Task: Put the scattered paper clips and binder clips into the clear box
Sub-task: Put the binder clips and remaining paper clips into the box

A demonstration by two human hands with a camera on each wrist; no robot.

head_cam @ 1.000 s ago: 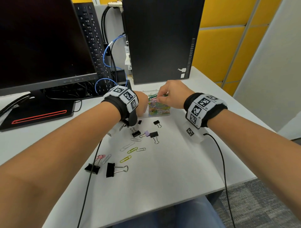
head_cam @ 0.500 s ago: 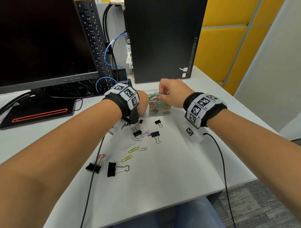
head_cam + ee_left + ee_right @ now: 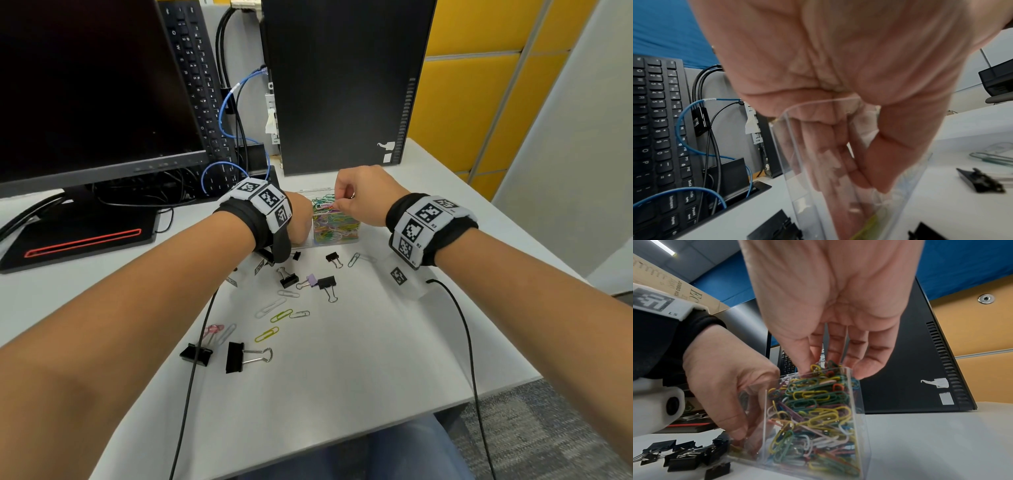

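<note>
The clear box (image 3: 337,231), packed with coloured paper clips, stands on the desk (image 3: 376,342) and tilts slightly in the right wrist view (image 3: 818,418). My left hand (image 3: 301,219) grips its left side, fingers curled round the wall (image 3: 838,154). Over the open top, my right hand (image 3: 337,205) pinches a pink paper clip between thumb and fingertips (image 3: 807,368). Nearer me lie black binder clips (image 3: 236,356) (image 3: 196,353) (image 3: 325,282) (image 3: 287,279) and loose paper clips, among them a yellow one (image 3: 266,334), a green one (image 3: 281,315) and a teal one (image 3: 354,259).
A dark monitor (image 3: 85,85) stands at the back left, with an upright keyboard (image 3: 195,85) and blue cables (image 3: 233,113) behind it. A black computer tower (image 3: 342,85) rises just behind the box. Black wrist cables (image 3: 459,325) (image 3: 195,359) cross the desk.
The right hand stays over the box's opening, shifted only slightly. The left hand keeps its hold on the box. The scattered clips have not moved.
</note>
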